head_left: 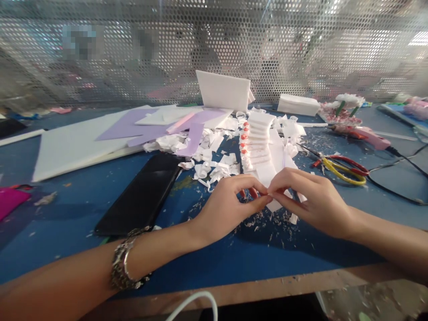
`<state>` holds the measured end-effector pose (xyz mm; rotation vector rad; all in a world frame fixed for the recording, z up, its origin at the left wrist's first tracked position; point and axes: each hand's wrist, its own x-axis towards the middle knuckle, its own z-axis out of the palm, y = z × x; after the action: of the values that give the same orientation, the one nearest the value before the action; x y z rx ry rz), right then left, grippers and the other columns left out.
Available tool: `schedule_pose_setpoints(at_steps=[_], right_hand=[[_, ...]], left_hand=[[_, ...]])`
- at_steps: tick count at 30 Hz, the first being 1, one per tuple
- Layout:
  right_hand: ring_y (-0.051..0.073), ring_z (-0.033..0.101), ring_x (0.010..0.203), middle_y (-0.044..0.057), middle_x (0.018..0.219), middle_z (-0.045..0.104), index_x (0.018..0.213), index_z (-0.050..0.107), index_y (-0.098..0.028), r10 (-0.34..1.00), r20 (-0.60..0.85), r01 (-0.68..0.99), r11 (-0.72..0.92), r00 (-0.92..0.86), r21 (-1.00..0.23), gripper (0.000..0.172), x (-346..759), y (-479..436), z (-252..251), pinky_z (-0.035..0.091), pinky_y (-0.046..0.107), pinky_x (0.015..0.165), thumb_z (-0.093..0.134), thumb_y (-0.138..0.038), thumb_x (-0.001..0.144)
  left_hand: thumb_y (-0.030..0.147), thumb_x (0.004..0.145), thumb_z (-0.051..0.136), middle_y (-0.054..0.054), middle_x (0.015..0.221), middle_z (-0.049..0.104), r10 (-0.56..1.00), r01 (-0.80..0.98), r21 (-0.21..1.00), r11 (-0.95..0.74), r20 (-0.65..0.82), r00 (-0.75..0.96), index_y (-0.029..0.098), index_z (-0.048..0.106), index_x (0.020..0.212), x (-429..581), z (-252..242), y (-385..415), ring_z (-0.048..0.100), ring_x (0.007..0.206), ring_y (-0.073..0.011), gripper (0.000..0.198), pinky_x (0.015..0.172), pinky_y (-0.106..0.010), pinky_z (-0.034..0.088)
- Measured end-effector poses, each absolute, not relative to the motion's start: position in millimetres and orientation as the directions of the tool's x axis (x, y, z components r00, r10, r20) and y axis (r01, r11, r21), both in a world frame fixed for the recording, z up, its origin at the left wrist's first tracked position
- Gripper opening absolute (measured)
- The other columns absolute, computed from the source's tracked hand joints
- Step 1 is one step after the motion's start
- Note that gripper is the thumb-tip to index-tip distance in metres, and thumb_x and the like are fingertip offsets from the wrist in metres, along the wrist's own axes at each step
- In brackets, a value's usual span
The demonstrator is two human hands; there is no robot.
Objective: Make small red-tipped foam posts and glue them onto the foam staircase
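Note:
My left hand [230, 203] and my right hand [314, 203] meet at the fingertips near the middle of the table. Each has thumb and forefinger pinched together; whatever lies between them is too small or hidden to make out. Just beyond the fingertips lies a row of folded white strips [260, 133], with small red-and-white bits [245, 138] along its left side. A flat white piece [265, 173] sits partly under my fingers. White paper scraps [222, 167] are scattered to the left of the row, and more fine shavings dot the blue tabletop.
White and lavender sheets [125, 125] spread at the back left, near a black phone [143, 191]. Scissors [344, 168] with red and yellow handles and a pink glue gun [372, 137] with its cord lie right. A white board [223, 91] stands before the perforated metal screen [140, 53].

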<state>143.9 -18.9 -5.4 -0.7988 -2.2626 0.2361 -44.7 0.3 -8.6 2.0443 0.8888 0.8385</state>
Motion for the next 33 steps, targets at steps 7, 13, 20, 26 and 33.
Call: schedule_pose_setpoints(at_steps=[7, 13, 20, 26, 33], right_hand=[[0.005, 0.053, 0.067, -0.002, 0.079, 0.058, 0.099, 0.052, -0.018, 0.648, 0.531, 0.512, 0.760, -0.547, -0.400, 0.014, 145.9, -14.3, -5.9, 0.044, 0.016, 0.060, 0.052, -0.017, 0.085], [0.006, 0.057, 0.075, 0.002, 0.085, 0.061, 0.094, 0.061, -0.017, 0.588, 0.537, 0.434, 0.809, -0.606, -0.397, 0.015, 147.2, -13.3, -3.1, 0.047, 0.018, 0.066, 0.050, -0.013, 0.085], [0.007, 0.059, 0.076, 0.003, 0.087, 0.063, 0.098, 0.061, -0.018, 0.584, 0.539, 0.469, 0.811, -0.607, -0.351, 0.016, 148.5, -14.4, -0.6, 0.049, 0.017, 0.066, 0.053, -0.015, 0.084], [0.008, 0.059, 0.079, 0.004, 0.087, 0.064, 0.096, 0.061, -0.017, 0.496, 0.616, 0.495, 0.848, -0.612, -0.191, 0.015, 148.6, -15.2, -2.3, 0.051, 0.019, 0.070, 0.053, -0.013, 0.085], [0.009, 0.056, 0.078, 0.004, 0.087, 0.061, 0.099, 0.058, -0.016, 0.446, 0.609, 0.505, 0.859, -0.656, -0.085, 0.015, 154.1, -15.9, -5.3, 0.049, 0.022, 0.070, 0.050, -0.012, 0.086]], left_hand=[[0.027, 0.079, 0.060, -0.001, 0.079, 0.063, 0.847, 0.216, 0.938, -0.273, 0.128, 0.516, 0.016, 0.067, 0.081, -43.6, -8.4, 3.6, 0.058, 0.073, -0.0112, 0.013, 0.062, -0.020, 0.045], [0.027, 0.076, 0.062, -0.002, 0.080, 0.069, 0.856, 0.125, 0.987, -0.102, 0.023, 0.517, 0.016, 0.068, 0.082, -45.2, -12.1, 5.6, 0.062, 0.078, -0.0135, 0.014, 0.072, -0.024, 0.048], [0.026, 0.077, 0.063, -0.001, 0.085, 0.071, 0.852, 0.069, 0.998, 0.001, -0.037, 0.522, 0.018, 0.070, 0.085, -47.1, -13.4, 9.2, 0.062, 0.080, -0.0121, 0.013, 0.075, -0.022, 0.047], [0.027, 0.075, 0.066, 0.002, 0.083, 0.071, 0.844, 0.009, 0.999, 0.041, -0.040, 0.535, 0.021, 0.071, 0.083, -47.1, -16.5, 10.3, 0.062, 0.081, -0.0100, 0.012, 0.079, -0.022, 0.046], [0.027, 0.074, 0.066, 0.002, 0.080, 0.070, 0.833, 0.029, 0.998, 0.054, -0.061, 0.549, 0.021, 0.070, 0.079, -46.0, -15.9, 9.6, 0.061, 0.077, -0.0104, 0.008, 0.079, -0.024, 0.046]])
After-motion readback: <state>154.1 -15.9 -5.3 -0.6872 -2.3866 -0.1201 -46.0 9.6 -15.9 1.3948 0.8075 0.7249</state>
